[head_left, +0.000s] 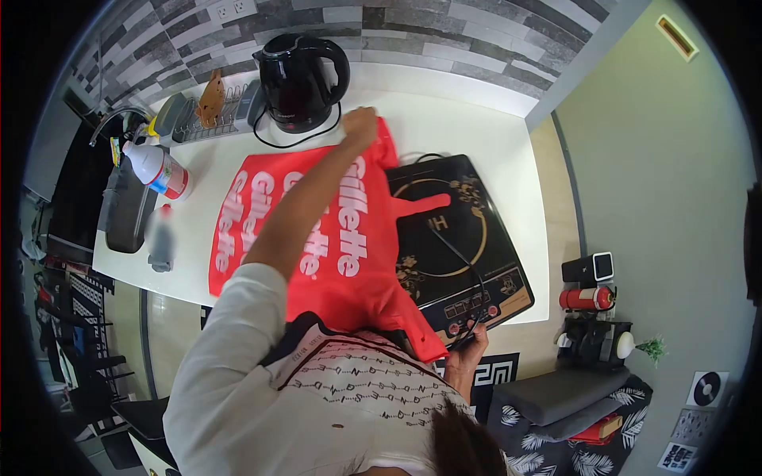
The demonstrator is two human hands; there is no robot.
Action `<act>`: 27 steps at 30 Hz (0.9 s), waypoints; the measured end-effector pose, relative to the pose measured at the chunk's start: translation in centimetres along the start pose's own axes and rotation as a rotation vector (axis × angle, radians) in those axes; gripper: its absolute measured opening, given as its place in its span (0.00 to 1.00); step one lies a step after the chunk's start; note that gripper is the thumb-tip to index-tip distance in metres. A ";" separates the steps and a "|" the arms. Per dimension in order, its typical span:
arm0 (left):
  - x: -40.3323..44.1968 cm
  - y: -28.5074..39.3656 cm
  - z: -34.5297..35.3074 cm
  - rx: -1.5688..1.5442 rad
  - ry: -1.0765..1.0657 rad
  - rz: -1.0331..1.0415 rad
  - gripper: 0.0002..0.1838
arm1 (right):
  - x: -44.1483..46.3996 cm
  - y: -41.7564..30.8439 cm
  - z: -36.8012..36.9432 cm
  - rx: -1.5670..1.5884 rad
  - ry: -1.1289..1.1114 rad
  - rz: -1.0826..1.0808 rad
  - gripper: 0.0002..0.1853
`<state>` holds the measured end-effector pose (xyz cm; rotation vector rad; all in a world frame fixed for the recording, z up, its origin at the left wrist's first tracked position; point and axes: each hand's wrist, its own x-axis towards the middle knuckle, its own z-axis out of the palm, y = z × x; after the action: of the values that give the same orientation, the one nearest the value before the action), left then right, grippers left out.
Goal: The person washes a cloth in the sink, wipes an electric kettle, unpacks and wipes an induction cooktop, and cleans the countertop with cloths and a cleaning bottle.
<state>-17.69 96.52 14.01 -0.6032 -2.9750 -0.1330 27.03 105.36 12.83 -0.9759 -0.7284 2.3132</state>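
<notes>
A red cloth item (270, 230) printed with white "Gillette" lettering is spread over the counter and hangs against my body. My left hand (360, 125) reaches across it, closed on its far upper edge. One red strap of it lies over a black induction cooker (444, 238), whose left side the cloth partly covers. My right hand (467, 353) is closed at the cooker's front edge, beside the cloth's lower corner; some fingers are hidden. A thin black cord (464, 258) crosses the cooker's top and runs down near that hand.
Behind the cloth stand a black electric kettle (298, 87) and a wire dish rack (210, 111). A white bottle (163, 170) with a red label and a smaller blurred bottle (161, 238) are at left, near the sink (127, 210). A patterned sofa (571, 412) is at lower right.
</notes>
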 end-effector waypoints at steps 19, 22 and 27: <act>-21.1 -18.6 -6.9 -0.250 0.643 -0.187 0.34 | 13.2 -0.5 3.9 0.130 -0.168 -0.104 0.16; -25.5 -12.0 -5.6 -0.772 0.167 0.315 0.45 | 10.2 -1.4 2.6 -0.020 -0.125 0.048 0.15; -31.6 -7.1 -3.0 -0.184 0.104 0.383 0.20 | 1.0 3.6 -0.6 -0.985 -0.078 -0.629 0.07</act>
<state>8.76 77.57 12.76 -1.1349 -2.7043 -0.3930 25.95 103.56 9.63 -0.8261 -1.9658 1.3922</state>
